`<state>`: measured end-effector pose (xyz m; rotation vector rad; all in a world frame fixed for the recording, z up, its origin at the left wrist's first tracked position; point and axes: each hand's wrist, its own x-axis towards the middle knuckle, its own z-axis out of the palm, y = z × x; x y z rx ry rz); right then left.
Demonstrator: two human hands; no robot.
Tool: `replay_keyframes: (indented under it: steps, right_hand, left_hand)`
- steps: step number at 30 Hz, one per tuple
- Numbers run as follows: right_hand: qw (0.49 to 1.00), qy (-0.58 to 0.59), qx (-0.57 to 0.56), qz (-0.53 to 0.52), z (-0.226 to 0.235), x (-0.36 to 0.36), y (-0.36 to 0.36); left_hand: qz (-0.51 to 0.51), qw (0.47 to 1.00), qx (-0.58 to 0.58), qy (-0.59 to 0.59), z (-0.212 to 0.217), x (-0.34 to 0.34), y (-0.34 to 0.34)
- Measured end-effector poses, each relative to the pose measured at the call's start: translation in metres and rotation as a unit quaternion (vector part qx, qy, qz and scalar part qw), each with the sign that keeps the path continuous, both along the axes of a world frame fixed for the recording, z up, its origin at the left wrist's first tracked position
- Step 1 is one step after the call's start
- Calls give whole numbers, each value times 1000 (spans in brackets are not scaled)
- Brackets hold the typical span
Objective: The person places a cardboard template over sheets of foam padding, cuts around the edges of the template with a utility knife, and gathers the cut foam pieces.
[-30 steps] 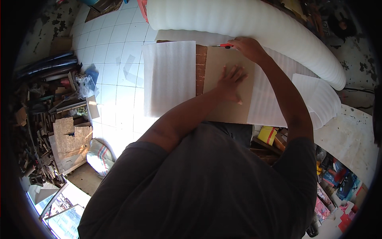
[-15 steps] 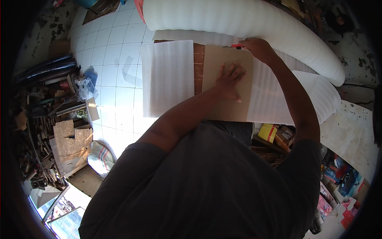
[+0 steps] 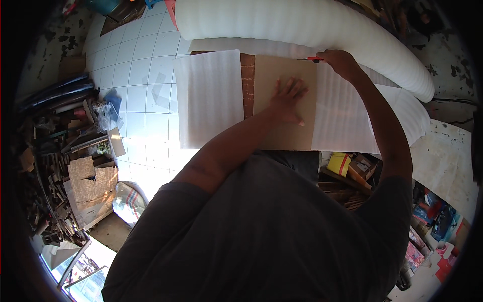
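Observation:
My left hand [image 3: 289, 99] lies flat with spread fingers on a tan cardboard sheet [image 3: 287, 138]. Under the cardboard's right side, a white foam sheet [image 3: 342, 121] runs out to the right. In my right hand [image 3: 338, 61] is a red utility knife [image 3: 315, 59], its thin blade pointing left at the cardboard's far right corner. Whether the blade touches the foam or cardboard cannot be made out. Left of the cardboard rests a cut piece of white foam [image 3: 210, 100], with a strip of brown, scored work surface [image 3: 248, 83] showing between them.
A thick roll of white foam [image 3: 302, 25] lies across the far side. Wood scraps [image 3: 55, 186] and black tubes [image 3: 60, 93] are piled at the left. White floor tiles [image 3: 143, 93] show beyond the work surface. A yellow package [image 3: 338, 163] sits below the near edge.
My right hand and the knife have shifted right, toward the cardboard's far right corner. My left hand stays pressed on the cardboard. The whole view has moved slightly.

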<state>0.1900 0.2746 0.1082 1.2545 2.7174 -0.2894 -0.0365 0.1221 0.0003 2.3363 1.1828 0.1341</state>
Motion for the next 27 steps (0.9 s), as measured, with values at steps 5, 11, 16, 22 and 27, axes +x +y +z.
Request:
replay_keyframes:
  steps: [5,11,16,22,27]
  right_hand:
    - [1000,-1,12,12,0,14,3]
    - [1000,13,-4,-17,4,24,-1]
    - [999,-29,-12,-24,12,32,-3]
    - [1000,-19,19,-16,7,55,-4]
    - [999,-31,17,-19,11,55,-6]
  left_hand:
    - [-1,1000,2,-3,0,1,0]
    - [2,1000,2,-8,-1,1,-1]
    - [6,1000,-1,0,-2,0,0]
    - [1,1000,-11,8,0,2,0]
    - [3,1000,-13,19,2,0,0]
